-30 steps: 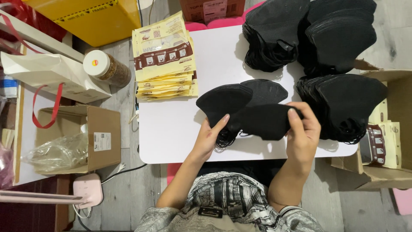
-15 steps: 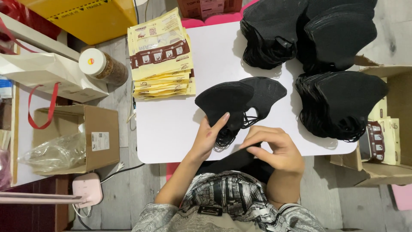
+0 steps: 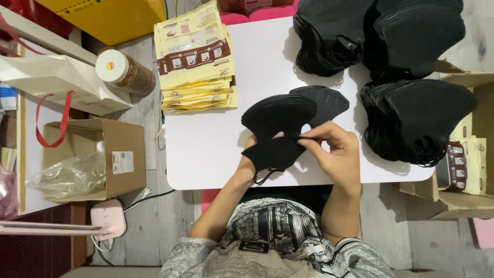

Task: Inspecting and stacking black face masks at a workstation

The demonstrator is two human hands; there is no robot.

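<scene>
Black face mask (image 3: pixel 275 153) pinched at its upper edge between fingertips of right hand (image 3: pixel 334 154), above near edge of white table (image 3: pixel 206 154). Left hand (image 3: pixel 248 163) mostly hidden beneath mask, supporting it; closure not discernible. Just beyond grip: small stack of black masks (image 3: pixel 280 114). Right of grip: large mask pile (image 3: pixel 419 121). Far left of grip: stack of yellow packets (image 3: pixel 195 62).

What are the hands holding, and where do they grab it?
Both hands hold a small stack of black masks: the left hand grips underneath, the right hand pinches its upper edge.
</scene>
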